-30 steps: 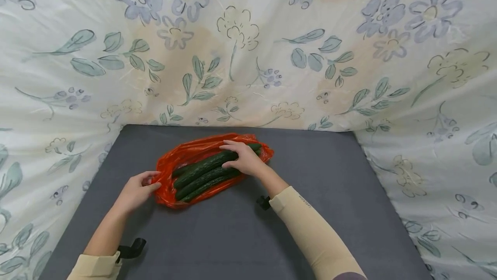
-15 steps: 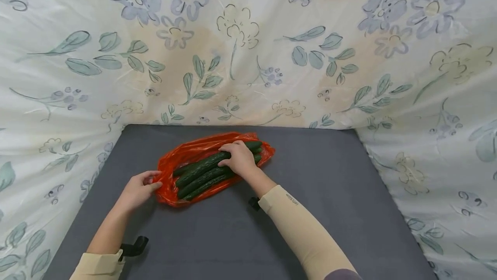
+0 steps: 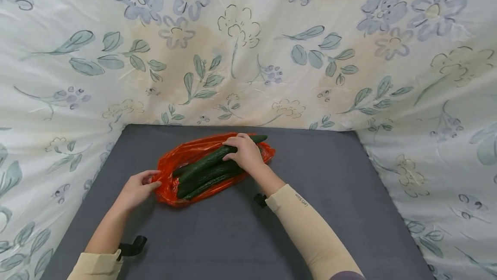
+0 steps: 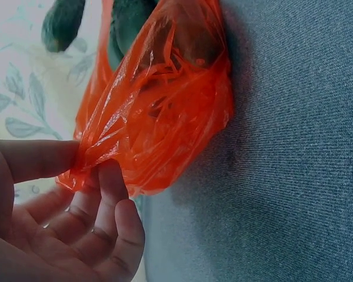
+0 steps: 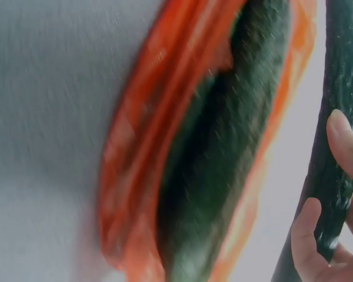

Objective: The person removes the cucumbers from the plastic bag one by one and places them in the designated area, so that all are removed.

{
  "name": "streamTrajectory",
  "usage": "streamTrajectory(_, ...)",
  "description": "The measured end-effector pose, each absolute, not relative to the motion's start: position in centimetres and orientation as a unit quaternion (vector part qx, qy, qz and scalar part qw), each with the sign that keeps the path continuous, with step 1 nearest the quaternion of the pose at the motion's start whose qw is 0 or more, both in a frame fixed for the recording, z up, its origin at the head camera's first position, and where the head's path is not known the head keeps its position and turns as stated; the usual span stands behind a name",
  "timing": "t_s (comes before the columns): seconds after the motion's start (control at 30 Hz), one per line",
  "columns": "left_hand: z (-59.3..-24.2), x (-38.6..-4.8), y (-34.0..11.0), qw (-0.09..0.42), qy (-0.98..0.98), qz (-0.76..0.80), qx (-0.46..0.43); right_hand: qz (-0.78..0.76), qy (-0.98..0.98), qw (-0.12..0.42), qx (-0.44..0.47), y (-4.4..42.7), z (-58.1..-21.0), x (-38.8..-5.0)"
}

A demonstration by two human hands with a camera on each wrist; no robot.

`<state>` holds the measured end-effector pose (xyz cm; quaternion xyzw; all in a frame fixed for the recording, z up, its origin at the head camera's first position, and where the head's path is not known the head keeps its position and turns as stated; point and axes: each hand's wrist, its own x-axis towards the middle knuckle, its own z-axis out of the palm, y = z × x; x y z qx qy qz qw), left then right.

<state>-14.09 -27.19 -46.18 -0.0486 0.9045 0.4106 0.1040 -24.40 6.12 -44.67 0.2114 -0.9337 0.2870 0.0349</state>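
Note:
A red plastic bag (image 3: 171, 163) lies on the grey table, its mouth spread along the top, with several dark green cucumbers (image 3: 211, 180) inside. My left hand (image 3: 136, 189) pinches the bag's left end between thumb and fingers; the left wrist view shows the thin film (image 4: 159, 117) bunched in that pinch. My right hand (image 3: 246, 155) grips one cucumber (image 5: 335, 88) round its middle. That cucumber is lifted above the others, and its far end pokes out past the bag's right rim. Part of it is hidden behind the right hand.
The grey tabletop (image 3: 217, 241) stretches in front of the bag and to its right. Floral cloth (image 3: 240, 55) hangs behind and on both sides. A black wrist mount (image 3: 133, 246) juts from the left sleeve, another (image 3: 260, 200) from the right.
The right hand, on the cucumbers before, has moved up and slightly right, raising one cucumber out of the pile. The left hand stays at the bag's end.

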Motion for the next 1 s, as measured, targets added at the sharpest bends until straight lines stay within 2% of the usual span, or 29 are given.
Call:
streamTrajectory(0.27,-46.3,-13.8,-27.4,0.107,0.904,0.411,-0.045,0.302,-0.931,0.052,0.197,9.8,-42.8,-25.0)
streamTrajectory(0.6,-46.0,-14.1,-27.0,0.113,0.903,0.412,-0.041,0.335,-0.928,0.088,0.138,18.3,-42.3,-27.5)
streamTrajectory(1.0,-45.7,-14.4,-26.9,0.118,0.904,0.407,-0.045,0.35,-0.935,0.061,0.004,29.3,-44.2,-30.2)
